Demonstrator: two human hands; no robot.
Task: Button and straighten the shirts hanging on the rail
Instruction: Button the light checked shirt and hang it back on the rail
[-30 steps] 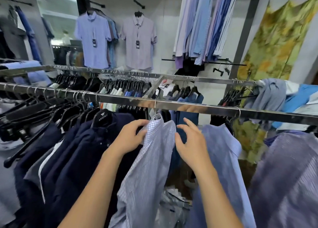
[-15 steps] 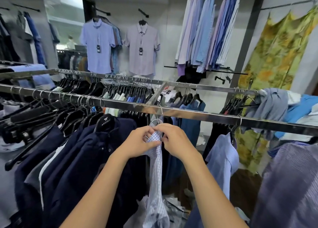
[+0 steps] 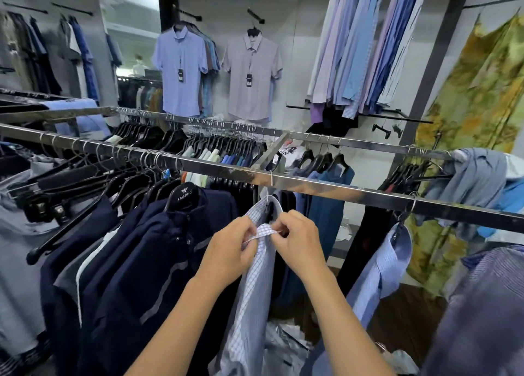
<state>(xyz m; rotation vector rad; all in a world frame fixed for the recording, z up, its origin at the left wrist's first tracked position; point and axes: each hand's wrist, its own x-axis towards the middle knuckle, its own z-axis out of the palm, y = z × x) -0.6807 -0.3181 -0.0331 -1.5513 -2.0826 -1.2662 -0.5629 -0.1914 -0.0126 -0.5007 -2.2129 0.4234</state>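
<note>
- Checked shirt [image 3: 249,285] is hanging on a hanger from the steel rail [image 3: 326,187], between navy garments [image 3: 127,262] and a pale blue shirt [image 3: 382,262].
- Left hand [image 3: 229,250] and right hand [image 3: 300,242] are both pinching its collar band.
- Fabric is looking light and limp, so holding it right beside the button seems best.

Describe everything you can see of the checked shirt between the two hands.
The checked shirt is white with a fine blue grid, looks like thin woven cotton, and hangs from the near rail on a dark hanger with a wire hook. Its body falls narrow and creased. The left hand and right hand each pinch the collar band, drawn together at the front. A navy shirt hangs close beside it.
</note>
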